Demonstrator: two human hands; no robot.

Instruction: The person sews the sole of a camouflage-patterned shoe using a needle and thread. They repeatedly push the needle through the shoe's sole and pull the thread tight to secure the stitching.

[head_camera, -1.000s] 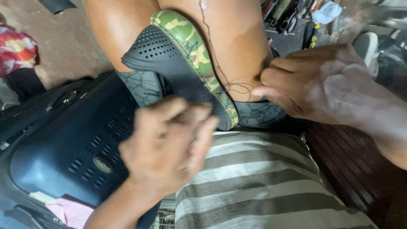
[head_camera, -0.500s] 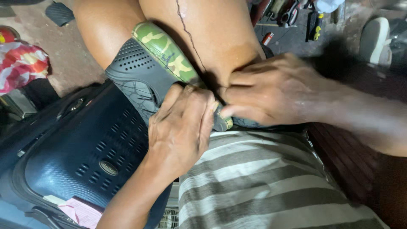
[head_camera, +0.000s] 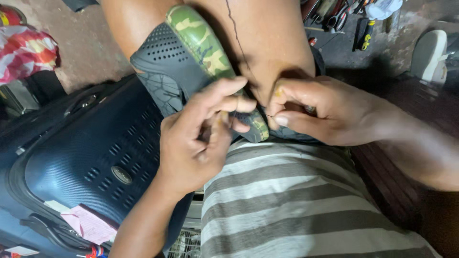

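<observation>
Both hands are bunched up at the near end of the sandal (head_camera: 191, 67), a dark perforated one with a green camouflage strap, which sits wedged between the person's bare knees just above the striped shirt (head_camera: 296, 200). My left hand (head_camera: 196, 143) comes in from the suitcase side with fingers curled almost closed, thumb and forefinger pinched at the strap's lower end. My right hand (head_camera: 325, 112) is on the other side of the sandal, thumb and forefinger pressed tight together on what looks like a fine needle or thread end, though I honestly can't be sure which.

How far along? My read is mid-stitch. A dark thread (head_camera: 239, 43) runs up across the leg away from the sandal, so there's plenty of slack, which suggests sewing still left to do. I can't see a finished seam anywhere.

Hard to make out: the exact spot being worked is buried under the fingertips, so any stitches are hidden. The sandal's far end is cut off at the top edge. Left of the sandal is a dark blue suitcase (head_camera: 95, 157), partly out of frame. Right of it, beyond the knee, there's a clutter of tools (head_camera: 349, 19), too small to identify properly.
</observation>
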